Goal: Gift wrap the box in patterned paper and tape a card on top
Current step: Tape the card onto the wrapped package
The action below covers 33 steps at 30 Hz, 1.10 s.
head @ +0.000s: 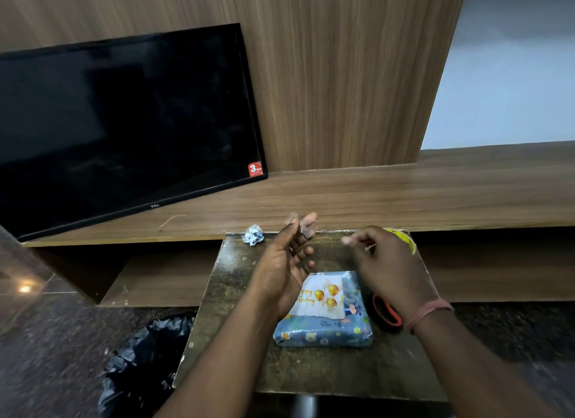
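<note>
Both your hands are hovering above the wrapped box [323,324], which is sitting on the small table [311,371].

Your left hand [287,262] is spreading wide, clear tape [303,227] clinging to its fingertips; your right hand [382,259] is curling loosely, its grip blurred, so I cannot tell. The card [320,296] is lying on top.

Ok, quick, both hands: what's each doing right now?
Left hand: open above the table, a bit of clear tape on its fingertips.
Right hand: fingers curled, blurred; cannot tell if it holds anything.
</note>
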{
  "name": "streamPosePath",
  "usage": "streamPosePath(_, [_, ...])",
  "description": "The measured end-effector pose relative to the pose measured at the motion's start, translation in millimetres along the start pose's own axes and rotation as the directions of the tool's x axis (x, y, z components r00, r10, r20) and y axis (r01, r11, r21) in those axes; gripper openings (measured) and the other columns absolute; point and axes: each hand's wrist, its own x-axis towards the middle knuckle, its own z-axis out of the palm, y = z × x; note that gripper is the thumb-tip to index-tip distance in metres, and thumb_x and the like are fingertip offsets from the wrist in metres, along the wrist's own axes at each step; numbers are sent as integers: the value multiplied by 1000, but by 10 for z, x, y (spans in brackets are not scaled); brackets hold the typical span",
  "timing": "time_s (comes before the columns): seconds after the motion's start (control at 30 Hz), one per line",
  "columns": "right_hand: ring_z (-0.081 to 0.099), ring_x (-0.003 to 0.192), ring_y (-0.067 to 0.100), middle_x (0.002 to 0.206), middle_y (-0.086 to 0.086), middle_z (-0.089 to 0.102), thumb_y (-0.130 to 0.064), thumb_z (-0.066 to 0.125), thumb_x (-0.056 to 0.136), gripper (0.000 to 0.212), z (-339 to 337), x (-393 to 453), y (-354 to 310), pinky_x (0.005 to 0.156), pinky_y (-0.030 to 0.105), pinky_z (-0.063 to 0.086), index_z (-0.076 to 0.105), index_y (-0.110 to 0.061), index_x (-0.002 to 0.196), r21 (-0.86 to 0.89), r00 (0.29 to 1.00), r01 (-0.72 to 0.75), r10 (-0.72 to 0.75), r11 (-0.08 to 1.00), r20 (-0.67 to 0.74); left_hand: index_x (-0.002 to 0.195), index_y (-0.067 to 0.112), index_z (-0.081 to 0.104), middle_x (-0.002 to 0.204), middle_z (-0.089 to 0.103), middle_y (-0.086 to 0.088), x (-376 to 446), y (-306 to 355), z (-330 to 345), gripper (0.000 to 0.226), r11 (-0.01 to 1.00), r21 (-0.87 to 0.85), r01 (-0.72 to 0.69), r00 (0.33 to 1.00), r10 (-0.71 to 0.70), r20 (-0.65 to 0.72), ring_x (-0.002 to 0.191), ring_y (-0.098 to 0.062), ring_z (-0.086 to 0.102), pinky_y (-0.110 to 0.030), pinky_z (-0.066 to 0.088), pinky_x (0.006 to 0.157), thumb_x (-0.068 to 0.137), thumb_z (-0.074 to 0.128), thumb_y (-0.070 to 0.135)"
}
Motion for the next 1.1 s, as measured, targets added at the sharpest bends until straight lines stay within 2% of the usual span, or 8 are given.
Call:
streamPosePath(0.13, [69,75,17,91,7,75,-27,68,96,20,263,-131,-316,61,26,55,70,-10,107,666,949,-311,191,678,249,123,15,74,97,71,0,-51,-64,105,36,1000,-2,-15,1000,15,15,75,-8,57,-25,47,66,102,54,36])
streamPosePath(0.23, [58,69,12,84,7,66,-14,63,98,18,295,-162,-414,60,24,50,68,-2,109,826,905,-423,214,372,366,121,14,75,95,70,0,-104,-85,142,35,1000,-5,-23,999,23,29,72,-9,54,-26,44,67,102,54,34])
streamPosePath(0.33, [59,63,10,79,6,66,-5,65,94,14,283,-173,-419,56,21,52,68,-1,107,845,876,-474,231,247,424,116,17,78,94,69,3,-134,-112,145,33,1000,14,-16,1000,16,11,70,-6,50,-23,43,68,101,55,35])
streamPosePath(0.53, [64,67,16,77,12,69,0,68,91,10,126,-180,-422,62,24,59,69,7,98,813,895,-445,229,376,384,112,14,79,91,78,-5,-209,-99,151,38,949,272,-160,982,181,-53,82,-18,72,-27,59,76,98,60,44])
streamPosePath(0.63, [64,65,15,77,12,68,2,69,89,8,10,-197,-461,59,23,58,68,7,95,788,894,-448,228,421,386,76,8,76,81,75,-13,-206,-15,86,55,786,550,-283,937,350,-17,87,-21,73,-36,59,90,92,66,59])
streamPosePath(0.77, [61,59,13,75,13,67,4,71,86,4,-71,-216,-502,53,21,54,68,1,84,745,884,-468,238,476,403,58,-5,45,63,52,-7,-242,15,47,74,585,739,-334,875,484,12,58,-12,53,-23,45,62,92,68,57])
streamPosePath(0.9, [57,54,12,72,11,67,5,68,88,4,-224,-187,-403,48,20,51,66,1,87,706,889,-457,281,540,361,82,14,76,84,76,-7,-281,170,-121,54,778,593,-207,893,398,-210,64,-9,61,-26,48,65,92,61,65])
streamPosePath(1.1, [55,67,14,81,7,63,-6,59,98,10,-253,-121,-154,61,26,57,64,-6,89,646,789,-613,397,455,469,137,22,63,126,71,-3,-370,-43,-311,53,166,984,59,989,122,-80,114,-23,67,-35,54,94,89,76,42])
